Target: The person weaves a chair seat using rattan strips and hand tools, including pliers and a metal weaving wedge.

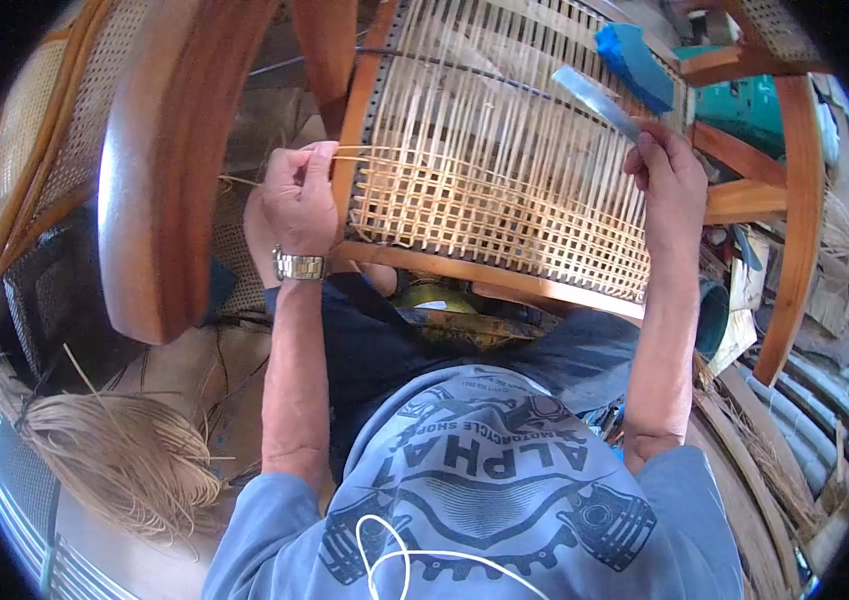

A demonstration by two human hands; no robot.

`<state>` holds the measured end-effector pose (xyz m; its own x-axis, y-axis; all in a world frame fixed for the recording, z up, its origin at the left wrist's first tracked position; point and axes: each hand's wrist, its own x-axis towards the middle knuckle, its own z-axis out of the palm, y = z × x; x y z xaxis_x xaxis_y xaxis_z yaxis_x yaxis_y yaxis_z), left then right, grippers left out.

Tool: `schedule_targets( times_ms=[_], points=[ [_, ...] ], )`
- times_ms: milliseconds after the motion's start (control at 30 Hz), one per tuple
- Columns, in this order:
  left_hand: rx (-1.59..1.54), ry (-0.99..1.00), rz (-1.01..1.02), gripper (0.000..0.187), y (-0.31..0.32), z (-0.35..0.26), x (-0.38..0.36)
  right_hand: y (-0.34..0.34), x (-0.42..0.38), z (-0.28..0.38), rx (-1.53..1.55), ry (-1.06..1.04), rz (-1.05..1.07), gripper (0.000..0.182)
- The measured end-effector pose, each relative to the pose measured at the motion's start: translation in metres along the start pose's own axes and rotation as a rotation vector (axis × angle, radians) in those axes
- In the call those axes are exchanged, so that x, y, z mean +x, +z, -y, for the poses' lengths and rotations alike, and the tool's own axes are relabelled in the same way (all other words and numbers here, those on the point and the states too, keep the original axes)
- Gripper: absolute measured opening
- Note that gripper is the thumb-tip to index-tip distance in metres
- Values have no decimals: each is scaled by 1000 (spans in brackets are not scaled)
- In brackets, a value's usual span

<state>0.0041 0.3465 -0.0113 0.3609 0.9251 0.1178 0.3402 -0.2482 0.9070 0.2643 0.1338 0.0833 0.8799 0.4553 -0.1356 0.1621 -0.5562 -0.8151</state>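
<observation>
In front of me is a wooden chair frame with a half-woven cane panel. Its lower part is a tight grid, while the upper part shows mostly lengthwise strands. My left hand, with a watch on the wrist, pinches thin cane strands at the panel's left rail. These strands run across into the weave. Over the panel's right side, my right hand grips a flat, shiny metal strip, its free end pointing up and left. A blue piece of material lies at the panel's upper right, beyond the strip.
A thick curved wooden chair arm rises left of my left hand. Wooden legs and rails stand at right. A bundle of loose cane lies lower left. Another caned panel is far left, and a green container sits behind.
</observation>
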Motion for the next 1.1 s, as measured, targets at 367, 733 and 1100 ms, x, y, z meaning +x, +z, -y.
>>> schedule_targets(
  times_ms=[367,733,1100],
  points=[
    [-189,-97,-47,19,10,34,5,48,-18,2,125,-262,150,23],
    [-29,-172,-63,26,18,25,15,70,-20,10,244,-349,112,21],
    [-15,-121,-88,25,14,34,8,96,-45,34,25,-236,178,25]
  ],
)
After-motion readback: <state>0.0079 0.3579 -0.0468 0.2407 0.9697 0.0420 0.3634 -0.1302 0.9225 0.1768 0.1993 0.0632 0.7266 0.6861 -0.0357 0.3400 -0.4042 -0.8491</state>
